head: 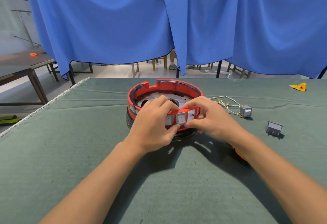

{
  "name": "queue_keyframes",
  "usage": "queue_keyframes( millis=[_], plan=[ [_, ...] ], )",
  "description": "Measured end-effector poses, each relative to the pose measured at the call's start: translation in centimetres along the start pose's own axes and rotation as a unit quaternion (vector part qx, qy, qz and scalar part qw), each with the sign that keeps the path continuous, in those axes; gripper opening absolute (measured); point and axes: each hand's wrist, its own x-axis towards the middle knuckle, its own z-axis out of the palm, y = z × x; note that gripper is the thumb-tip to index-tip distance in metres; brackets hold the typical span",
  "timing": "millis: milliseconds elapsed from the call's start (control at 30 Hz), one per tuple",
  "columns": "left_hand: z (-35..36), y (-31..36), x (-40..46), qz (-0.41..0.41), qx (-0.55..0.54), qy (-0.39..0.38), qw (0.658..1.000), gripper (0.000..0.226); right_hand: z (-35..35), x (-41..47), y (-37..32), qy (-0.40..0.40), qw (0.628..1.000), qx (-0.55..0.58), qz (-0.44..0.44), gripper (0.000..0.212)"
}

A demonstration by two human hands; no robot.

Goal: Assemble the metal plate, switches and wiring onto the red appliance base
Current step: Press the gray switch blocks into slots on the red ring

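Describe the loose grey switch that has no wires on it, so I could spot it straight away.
Start at the red appliance base in the middle of the green table. To its right lie two loose grey switches. The one you want is nearer the person and lies alone, while the other has white wires attached.

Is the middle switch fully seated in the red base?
Not fully: the middle switch sits tilted, its lower edge proud of the red base.

A grey-green felt-covered table (74, 153) fills the lower frame. Blue fabric curtains (123, 20) hang across the top. A yellow triangular plastic piece (299, 87) lies at the right edge. At left stands a dark wooden side table (23, 66) bearing a small orange object (33, 54).
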Motion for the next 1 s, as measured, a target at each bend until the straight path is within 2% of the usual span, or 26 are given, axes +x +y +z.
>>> queue_keyframes(
  millis=[200,333,467,600,733,833,933,1000],
  plan=[
    [0.0,0.0,-0.1,0.004,-0.002,-0.012,1.0,0.038,0.2,0.1,0.0,0.023,1.0,-0.011,-0.001,0.042],
    [0.1,0.3,-0.1,-0.025,-0.01,0.006,1.0,0.031,0.3,-0.2,-0.4,0.024,1.0,-0.017,0.001,0.037],
    [0.8,1.0,-0.2,-0.045,0.063,0.02,0.997,0.033,0.2,-0.6,-0.4,0.048,0.999,-0.008,0.012,0.03],
    [1.6,2.3,0.0,-0.059,0.099,0.035,0.993,0.033,0.0,-0.8,0.1,0.148,0.986,-0.067,0.023,0.034],
    [2.2,3.2,0.6,-0.067,0.119,0.019,0.99,0.031,-1.5,-1.0,1.3,0.279,0.944,-0.14,0.109,0.021],
    [2.4,3.2,0.8,-0.075,0.123,0.014,0.989,0.03,-3.0,-1.2,3.0,0.253,0.913,-0.26,0.189,0.037],
    [2.5,2.9,0.9,-0.069,0.114,0.022,0.991,0.029,-4.4,-1.6,4.5,0.192,0.901,-0.282,0.268,0.057],
    [2.6,2.8,0.8,-0.063,0.112,0.027,0.991,0.026,-5.1,-2.1,5.3,0.154,0.896,-0.279,0.308,0.06]
  ],
)
